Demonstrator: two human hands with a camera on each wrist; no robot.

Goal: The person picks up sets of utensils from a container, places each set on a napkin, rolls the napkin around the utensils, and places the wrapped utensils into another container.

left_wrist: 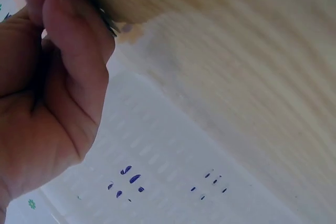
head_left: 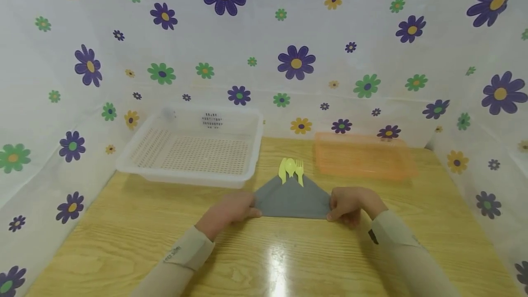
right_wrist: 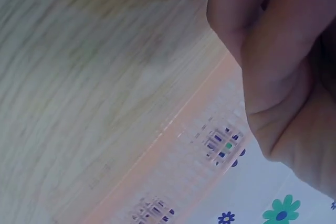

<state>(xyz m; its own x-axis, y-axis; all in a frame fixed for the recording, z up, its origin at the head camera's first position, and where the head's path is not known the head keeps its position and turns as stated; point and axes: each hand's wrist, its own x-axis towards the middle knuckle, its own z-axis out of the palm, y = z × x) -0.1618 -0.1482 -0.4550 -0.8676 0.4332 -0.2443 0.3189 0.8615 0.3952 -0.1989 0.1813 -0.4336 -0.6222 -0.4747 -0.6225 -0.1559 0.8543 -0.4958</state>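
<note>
A grey cloth napkin lies folded on the wooden table, its near edge straight and its sides sloping up to a point. Yellow-green cutlery stands out of its far side: a knife, a spoon and a fork, with their lower ends hidden by the cloth. My left hand pinches the napkin's left corner. At the right corner, my right hand grips the cloth between thumb and curled fingers. Both wrist views show curled fingers close up; the napkin is mostly hidden there.
A white plastic basket stands at the back left of the table. Behind the right hand is a shallow orange basket. A white flowered sheet encloses the back and sides.
</note>
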